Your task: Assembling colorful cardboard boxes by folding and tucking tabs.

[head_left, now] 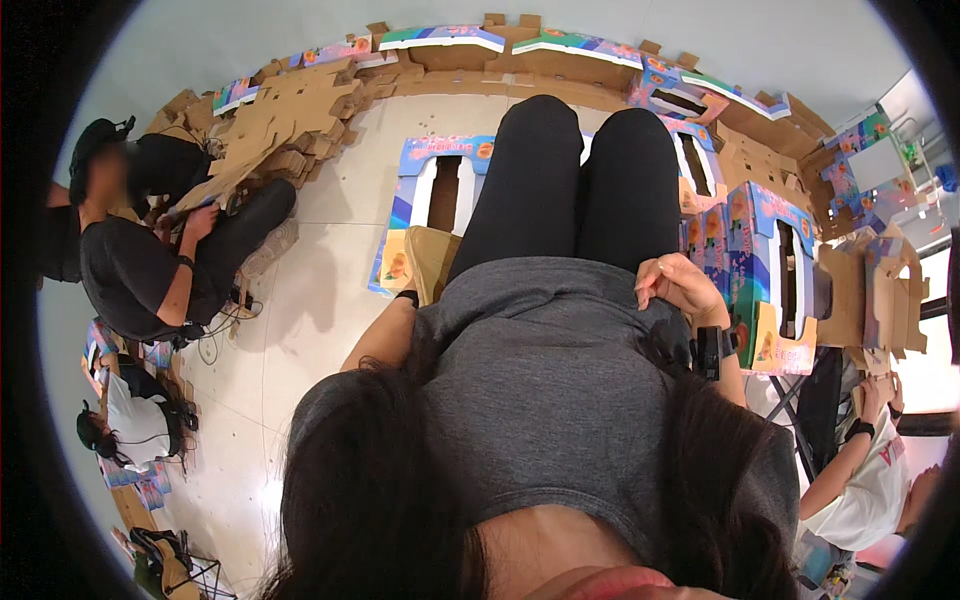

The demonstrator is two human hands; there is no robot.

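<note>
My right hand (pixel 684 281) is raised beside my right thigh. Its fingers are loosely bent and a little apart, with nothing visible in them. On that wrist sits a black device. My left forearm (pixel 387 328) reaches down beside my left hip, a black band at the wrist. The left hand itself is hidden behind a bare brown cardboard flap (pixel 433 262). That flap belongs to or rests against a colourful printed carton (pixel 397 220) with a slot opening, on the floor left of my legs. Whether the hand grips the flap, I cannot tell.
Printed cartons (pixel 745 235) stand to my right, beside open brown cardboard (pixel 850 295). Flattened cardboard (pixel 290 115) is heaped at the far left. More boxes line the wall. A seated person (pixel 130 260) handles cardboard at left; another person (pixel 870 490) works at lower right.
</note>
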